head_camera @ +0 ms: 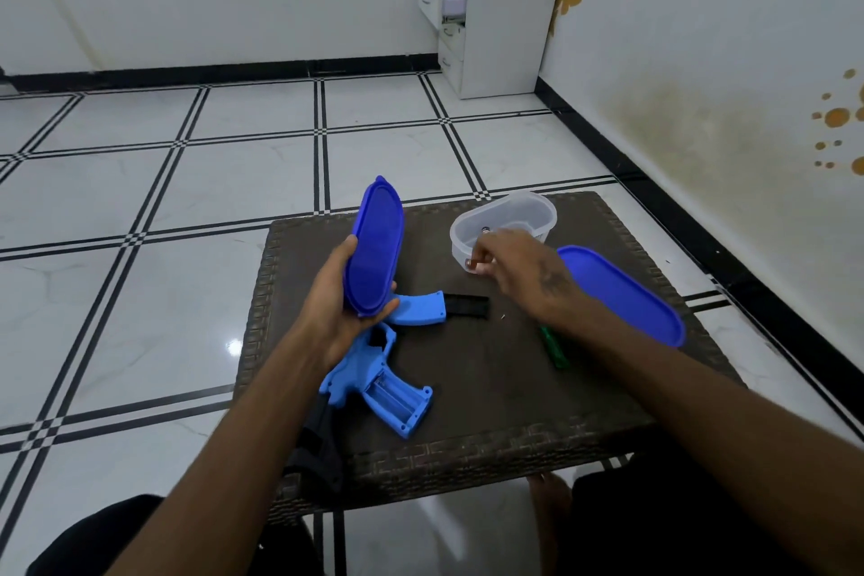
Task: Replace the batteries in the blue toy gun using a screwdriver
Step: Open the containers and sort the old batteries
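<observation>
The blue toy gun (374,384) lies under the left hand (348,295) — which grips a blue lid (374,248) — its open battery bay slanting toward the right hand (509,267), which pinches a battery (469,265) beside the clear tub (505,220).

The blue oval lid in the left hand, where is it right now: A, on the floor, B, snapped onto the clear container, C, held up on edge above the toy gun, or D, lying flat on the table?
C: the left hand holds the blue oval lid upright on edge over the blue toy gun, while the clear container sits open.
</observation>
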